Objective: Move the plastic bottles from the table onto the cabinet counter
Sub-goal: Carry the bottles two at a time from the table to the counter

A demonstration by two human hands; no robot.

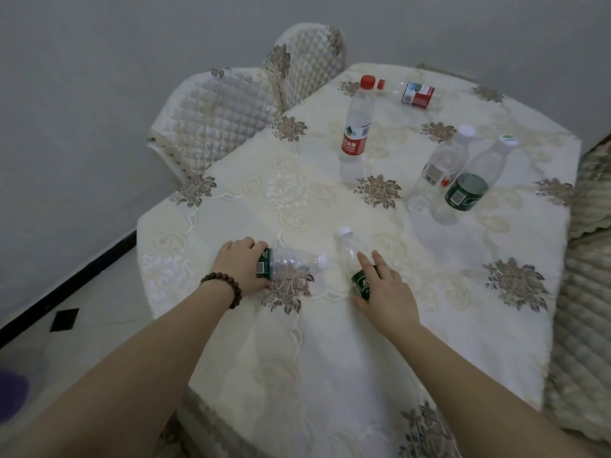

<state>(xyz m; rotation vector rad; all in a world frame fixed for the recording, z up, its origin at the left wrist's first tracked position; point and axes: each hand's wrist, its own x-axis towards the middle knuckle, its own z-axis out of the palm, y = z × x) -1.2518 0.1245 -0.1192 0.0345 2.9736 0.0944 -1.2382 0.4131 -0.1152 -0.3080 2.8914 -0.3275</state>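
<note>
A home dining room: embroidered tablecloth (330, 200), quilted chair covers (224, 110).

Both bare forearms extend forward from the lower edge of the view. The left hand (243, 262), a dark brown wooden bead bracelet (222, 285) at its wrist, is curled with knuckles up. The right hand (385, 287) lies palm down, fingers (363, 264) extended.

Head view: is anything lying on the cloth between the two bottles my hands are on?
No. In the head view the stretch between the left-hand bottle and the right-hand bottle is bare tablecloth; the left-hand bottle's white cap points into it.
</note>
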